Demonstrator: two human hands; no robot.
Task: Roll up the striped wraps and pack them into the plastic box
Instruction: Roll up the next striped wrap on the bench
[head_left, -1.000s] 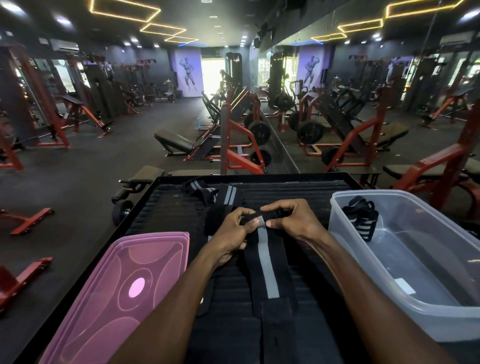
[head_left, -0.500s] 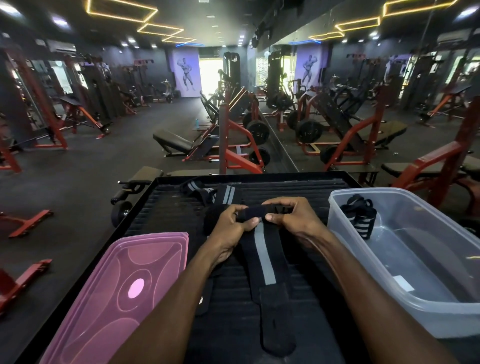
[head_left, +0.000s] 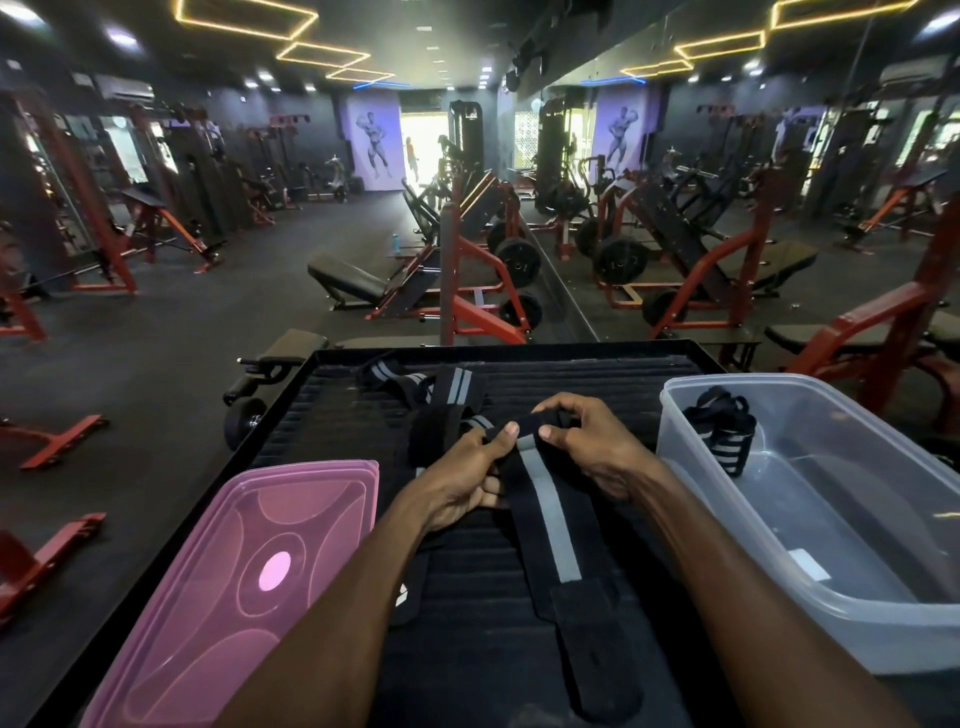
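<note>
Grip, left hand: curled round rolled far end of striped wrap; thumb on top of roll, fingers tucked beneath.
Grip, right hand: pinched same roll from other side; thumb tip on near face, fingers hooked over far edge.
Wrap in hand: black with single grey stripe; roll held just above ribbed black tray; unrolled tail lay flat toward camera, ended in plain black tab.
Loose wraps: heaped on tray beyond hands, grey stripes visible, not rolled.
Rolled wrap: stood inside clear plastic box, at far left corner, touching wall.
Box position: on tray, right of hands, uncovered.
Pink lid: lay on left near corner of tray, separate from box.
Surroundings: gym floor, red-framed machines, weight plates, mirrored wall at right.
</note>
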